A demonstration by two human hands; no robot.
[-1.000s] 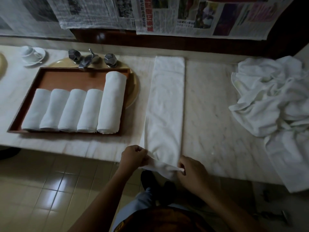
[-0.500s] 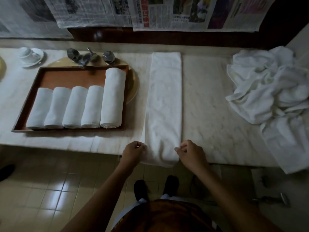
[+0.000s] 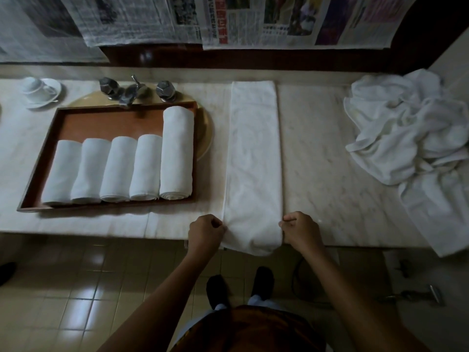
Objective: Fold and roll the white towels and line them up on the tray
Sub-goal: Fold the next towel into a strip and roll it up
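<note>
The left hand and the right hand each pinch a near corner of the long folded towel, fingers curled tight on the cloth, though the light is dim. The towel lies flat on the counter, its near end hanging over the edge. To its left, five rolled towels sit side by side in the tray. On the right is a messy pile of towels. Farther back are a tap and a cup.

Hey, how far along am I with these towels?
Done: five rolled towels lined up on the tray. In hand: left hand and right hand pinch the near end of a folded towel, not yet rolled. Left: the heap of loose towels at the right.
</note>
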